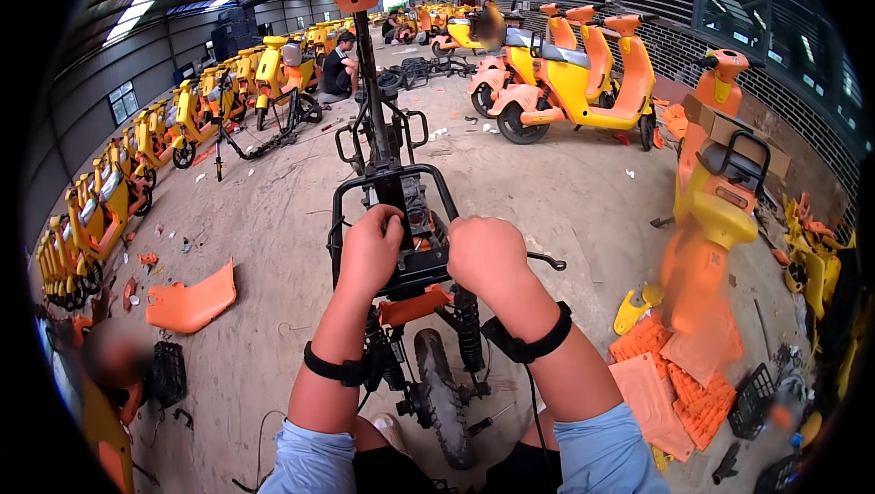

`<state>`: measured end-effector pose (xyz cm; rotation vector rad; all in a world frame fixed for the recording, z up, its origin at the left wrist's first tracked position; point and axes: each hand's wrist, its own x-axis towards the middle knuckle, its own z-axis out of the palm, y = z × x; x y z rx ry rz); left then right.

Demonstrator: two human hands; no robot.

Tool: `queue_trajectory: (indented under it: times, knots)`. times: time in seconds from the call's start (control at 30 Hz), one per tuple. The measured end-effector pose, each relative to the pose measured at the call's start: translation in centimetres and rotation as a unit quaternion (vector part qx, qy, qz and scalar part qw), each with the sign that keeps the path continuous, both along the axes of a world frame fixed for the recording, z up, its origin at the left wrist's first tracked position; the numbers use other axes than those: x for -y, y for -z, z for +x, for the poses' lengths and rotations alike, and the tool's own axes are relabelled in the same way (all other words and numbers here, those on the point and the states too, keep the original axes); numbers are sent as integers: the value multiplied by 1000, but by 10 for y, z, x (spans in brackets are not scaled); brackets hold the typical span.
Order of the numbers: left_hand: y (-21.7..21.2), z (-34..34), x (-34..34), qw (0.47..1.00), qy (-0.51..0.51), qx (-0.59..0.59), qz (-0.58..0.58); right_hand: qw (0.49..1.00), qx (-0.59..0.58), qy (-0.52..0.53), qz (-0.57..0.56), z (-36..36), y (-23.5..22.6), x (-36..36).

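The rack (444, 190) is found at the middle of the view, a black tube loop on the near end of a stripped scooter (378, 138). Its left side is met by the left hand (372, 243), whose fingers are curled with thumb and forefinger drawn close; whether anything is pinched cannot be told. At its right side the right hand (488, 248) is folded like a fist, knuckles up; the underside is hidden, so a grip on the tube cannot be confirmed.

Knuckles could be scraped or fingers nipped if a hand slipped between tube and metal, since both hands are set close to bare edges. A small fastener, if one is held there, could be dropped into the open frame below and lost. Beneath the rack an orange piece (415, 305) is seen between the two shocks (467, 334); it could be cracked if it were pried against.

The rear wheel (440, 394) is pointed at the person, and the scooter could be rolled or tipped by an uneven push, as no steadying hand is seen. A shoe (390, 430) is placed beside the wheel and could be run over. The cable (538, 403) hanging from the right forearm's strap (529, 341) could be snagged on a shock. A screwdriver (489, 421) is left on the floor by the wheel, where it could be stepped on. Farther off, the loose orange panel (193, 298) at left and the panel pile (674, 385) at right could be tripped over.
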<state>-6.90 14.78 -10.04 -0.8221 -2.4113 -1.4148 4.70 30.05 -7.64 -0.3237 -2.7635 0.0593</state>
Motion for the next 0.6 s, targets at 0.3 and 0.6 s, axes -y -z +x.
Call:
queue_trajectory:
  times: [0.3,0.6]
  knots:
    - [-5,6,7,999,-22,18,-16,894,-409,-133,-126,71,-87,40]
    - [5,-11,8,1000,-1,-26,5,803,-490,-292,-175,59,-78,44]
